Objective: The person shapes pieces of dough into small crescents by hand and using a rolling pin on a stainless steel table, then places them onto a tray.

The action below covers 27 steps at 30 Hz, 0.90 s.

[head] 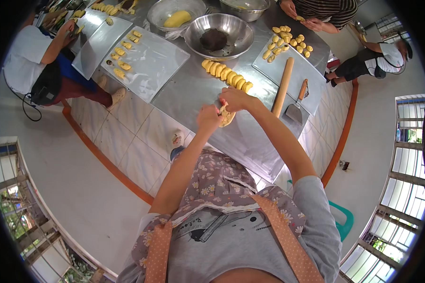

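Between both hands is a flattened piece of yellow dough (227,118), held just above the steel table (184,93). My left hand (209,117) pinches its left edge. My right hand (234,100) grips its upper edge with bent fingers. Part of the dough hides behind the fingers, and I cannot tell whether filling lies in it. Just beyond my right hand runs a row of cut yellow dough pieces (226,74). Farther back stands a steel bowl (194,35) with a dark brown filling (214,39) inside.
A wooden rolling pin (283,86) and a scraper (297,106) lie to the right, near a tray (264,58) with several dough pieces. At left, shaped pieces sit on a metal tray (156,63). Co-workers stand at left (24,53), at the far side (333,14) and at right (386,58).
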Motion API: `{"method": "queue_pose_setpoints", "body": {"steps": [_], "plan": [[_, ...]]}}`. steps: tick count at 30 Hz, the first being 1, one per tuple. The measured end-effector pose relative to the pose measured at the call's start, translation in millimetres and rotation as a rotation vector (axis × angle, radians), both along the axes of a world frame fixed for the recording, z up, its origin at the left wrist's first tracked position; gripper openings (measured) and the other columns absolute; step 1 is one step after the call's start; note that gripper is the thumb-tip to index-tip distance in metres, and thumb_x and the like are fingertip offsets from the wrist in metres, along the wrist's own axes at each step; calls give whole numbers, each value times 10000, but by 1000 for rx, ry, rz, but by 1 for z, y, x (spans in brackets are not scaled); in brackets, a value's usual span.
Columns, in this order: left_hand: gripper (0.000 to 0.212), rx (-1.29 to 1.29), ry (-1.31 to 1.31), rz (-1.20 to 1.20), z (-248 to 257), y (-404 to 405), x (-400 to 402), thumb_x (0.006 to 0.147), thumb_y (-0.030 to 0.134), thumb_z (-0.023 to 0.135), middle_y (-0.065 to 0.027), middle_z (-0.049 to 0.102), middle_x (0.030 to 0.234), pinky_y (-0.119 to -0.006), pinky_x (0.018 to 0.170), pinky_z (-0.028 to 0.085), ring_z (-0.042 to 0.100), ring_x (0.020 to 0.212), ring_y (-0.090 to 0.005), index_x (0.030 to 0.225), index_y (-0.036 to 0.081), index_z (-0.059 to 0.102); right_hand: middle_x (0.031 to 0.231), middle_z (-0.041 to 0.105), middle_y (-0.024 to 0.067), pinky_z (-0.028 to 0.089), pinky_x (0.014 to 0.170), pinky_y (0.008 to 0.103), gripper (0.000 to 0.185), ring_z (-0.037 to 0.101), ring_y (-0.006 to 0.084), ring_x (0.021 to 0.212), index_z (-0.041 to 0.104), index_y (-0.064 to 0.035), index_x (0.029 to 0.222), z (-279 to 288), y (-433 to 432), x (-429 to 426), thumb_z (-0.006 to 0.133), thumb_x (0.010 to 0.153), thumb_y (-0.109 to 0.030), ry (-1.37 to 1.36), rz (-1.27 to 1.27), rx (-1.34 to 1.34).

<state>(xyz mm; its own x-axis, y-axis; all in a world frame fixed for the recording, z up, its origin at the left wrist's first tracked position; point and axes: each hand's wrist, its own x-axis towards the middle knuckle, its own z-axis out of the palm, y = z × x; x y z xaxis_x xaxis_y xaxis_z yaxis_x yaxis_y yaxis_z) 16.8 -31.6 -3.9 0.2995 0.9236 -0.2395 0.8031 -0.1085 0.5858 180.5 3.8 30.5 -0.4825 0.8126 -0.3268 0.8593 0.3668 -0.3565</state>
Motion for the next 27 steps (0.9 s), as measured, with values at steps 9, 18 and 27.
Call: {"method": "queue_pose_setpoints", "body": {"steps": [9,18,27], "plan": [[232,-60,-87,97,5,-2,4,710,241,729,-75,675,853,-368,728,494,646,832,-248,874,90,664,892,628,125,488,717,399,195,607,308,877,671,-70,816,0,12,-6,699,658,-181,-50,84,-102],[208,-111,-239,-50,-4,8,-4,747,204,704,-76,678,813,-352,680,492,650,758,-227,882,52,657,744,655,112,477,651,397,145,632,295,743,674,-60,775,16,13,-1,696,657,-141,18,81,-140],[99,642,-192,-303,49,18,-10,784,129,631,-70,586,767,-384,614,470,579,722,-276,858,66,613,753,608,104,479,626,409,59,605,293,747,613,-59,780,43,-27,11,624,732,-91,301,-41,330]]}}
